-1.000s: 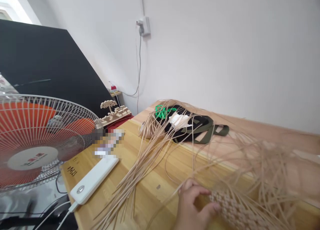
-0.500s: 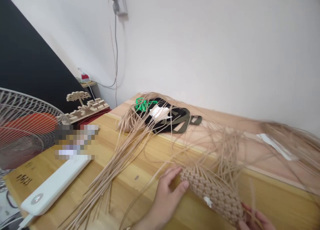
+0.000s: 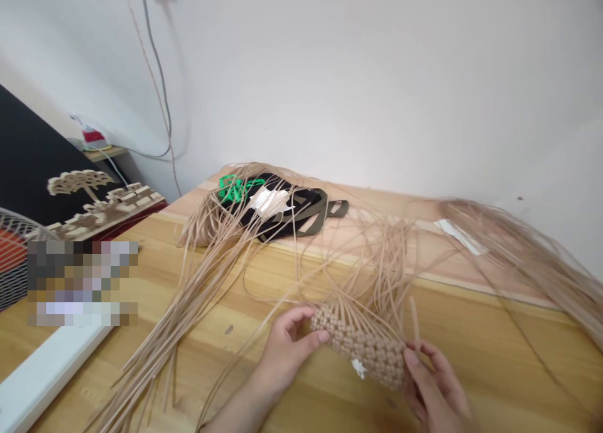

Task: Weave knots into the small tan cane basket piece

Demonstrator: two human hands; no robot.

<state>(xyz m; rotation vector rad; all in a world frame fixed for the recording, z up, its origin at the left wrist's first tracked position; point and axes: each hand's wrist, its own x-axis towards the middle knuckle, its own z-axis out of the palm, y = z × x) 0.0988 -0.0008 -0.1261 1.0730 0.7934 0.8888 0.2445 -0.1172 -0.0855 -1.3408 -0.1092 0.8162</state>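
Observation:
A tan woven piece (image 3: 365,345) with a knobbly pattern lies between my two hands, its long loose strands (image 3: 389,251) fanning out from the far edge. At its left end my left hand (image 3: 289,339) pinches it, thumb on the near side and fingers behind. My right hand (image 3: 433,379) grips the right end with the thumb on top, and one strand (image 3: 415,320) stands up beside those fingers. A small white scrap (image 3: 358,368) clings to the near edge of the weave.
A bundle of loose strands (image 3: 174,313) stretches across the wooden table (image 3: 226,370) on the left. Behind it lie a black bag (image 3: 301,200) and green cord (image 3: 233,188). More strands (image 3: 513,251) lie at right. A white device (image 3: 51,370) and a fan (image 3: 14,263) stand at left.
The view has swung right, so everything sits further left. My right hand now shows more fully, with its thumb on the right end of the weave. Both hands stay on the piece.

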